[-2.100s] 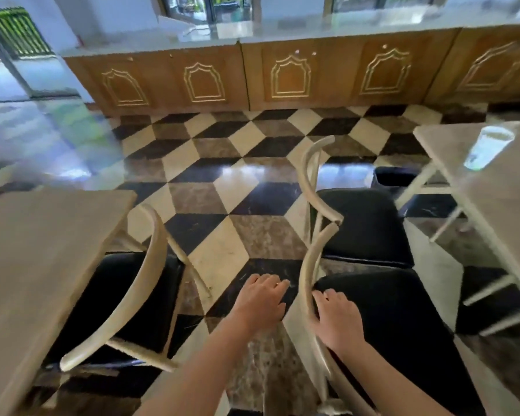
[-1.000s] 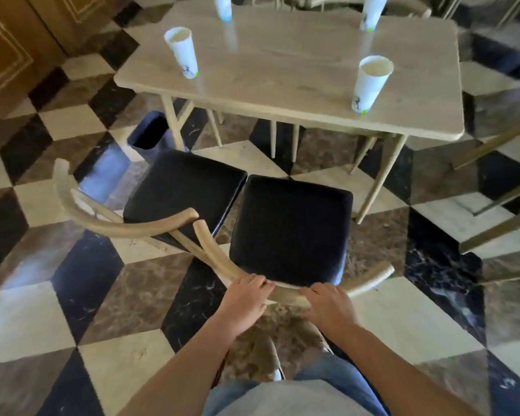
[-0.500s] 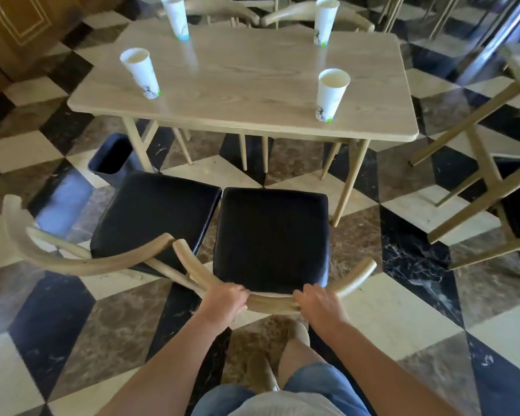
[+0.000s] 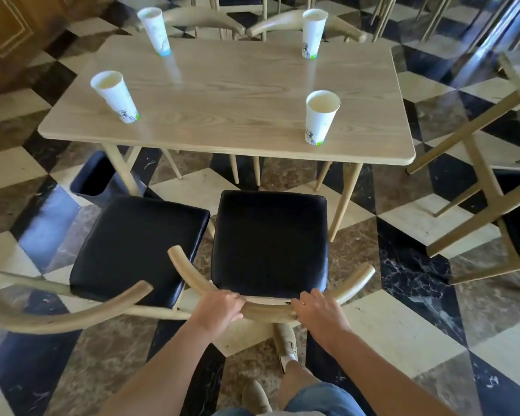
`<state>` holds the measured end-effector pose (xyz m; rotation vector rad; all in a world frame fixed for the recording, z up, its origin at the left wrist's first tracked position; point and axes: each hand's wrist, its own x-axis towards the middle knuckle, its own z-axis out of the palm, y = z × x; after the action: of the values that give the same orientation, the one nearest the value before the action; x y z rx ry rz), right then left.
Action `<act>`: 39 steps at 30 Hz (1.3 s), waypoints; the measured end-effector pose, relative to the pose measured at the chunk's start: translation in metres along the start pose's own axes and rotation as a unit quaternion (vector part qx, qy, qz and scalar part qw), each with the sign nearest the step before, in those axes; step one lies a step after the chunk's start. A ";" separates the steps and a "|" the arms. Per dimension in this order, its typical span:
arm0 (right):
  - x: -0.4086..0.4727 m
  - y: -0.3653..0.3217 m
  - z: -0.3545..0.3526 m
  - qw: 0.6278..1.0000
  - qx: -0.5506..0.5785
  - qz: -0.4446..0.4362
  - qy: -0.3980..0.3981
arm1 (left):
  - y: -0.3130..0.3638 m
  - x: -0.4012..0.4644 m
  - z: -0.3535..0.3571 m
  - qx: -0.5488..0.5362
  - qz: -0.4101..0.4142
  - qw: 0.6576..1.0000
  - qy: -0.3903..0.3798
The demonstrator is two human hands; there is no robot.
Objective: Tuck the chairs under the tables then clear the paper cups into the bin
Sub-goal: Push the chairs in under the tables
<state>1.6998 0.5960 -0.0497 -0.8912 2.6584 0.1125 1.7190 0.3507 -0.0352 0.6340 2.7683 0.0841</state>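
- Two hands are closed over the curved wooden backrest (image 4: 267,309) of the right-hand chair (image 4: 269,241): the left hand (image 4: 219,309) is wrapped around the rail left of its middle, and the right hand (image 4: 317,312) is laid over the rail right of its middle, fingers curled onto it.
- This chair's black seat is seen in front of the desk (image 4: 231,94), its front edge just short of the desk's near edge, so it is not tucked under.
- A second chair (image 4: 138,244) with a black seat is set just beside it on the left, angled slightly, its curved backrest reaching toward the lower left of the view; it too is out from under the desk.
- Four paper cups are found upright on the desk, one near each corner: the near-left cup (image 4: 114,96), the near-right cup (image 4: 321,117), the far-left cup (image 4: 155,31) and the far-right cup (image 4: 312,33).
- A dark bin (image 4: 92,178) is seen on the floor (image 4: 403,331) beside the desk's near-left leg.
- Two further chair backs (image 4: 252,21) are visible beyond the desk's far edge.
- A foot in a light shoe (image 4: 285,340) is placed on the checkered floor below the held backrest.
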 end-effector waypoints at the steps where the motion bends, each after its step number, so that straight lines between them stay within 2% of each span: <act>1: 0.005 0.005 -0.001 1.000 0.001 -0.004 0.006 | -0.004 0.007 -0.002 0.002 0.002 1.000 0.001; 16: 0.090 0.105 -0.040 0.998 -0.002 0.009 0.057 | -0.032 0.134 -0.040 -0.021 -0.011 0.997 0.067; 29: 0.152 0.163 -0.067 0.998 0.024 0.043 0.049 | -0.051 0.219 -0.069 0.000 -0.042 0.998 0.056; 36: 0.157 0.176 -0.073 0.999 0.021 0.020 0.020 | -0.055 0.225 -0.071 -0.017 -0.043 0.999 0.010; 39: 0.158 0.173 -0.070 0.998 0.016 0.036 0.044 | -0.051 0.223 -0.069 -0.027 -0.050 0.998 0.035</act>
<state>1.4579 0.6314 -0.0419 -0.8091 2.7665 0.0474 1.4856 0.4018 -0.0371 0.4858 2.8486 0.1615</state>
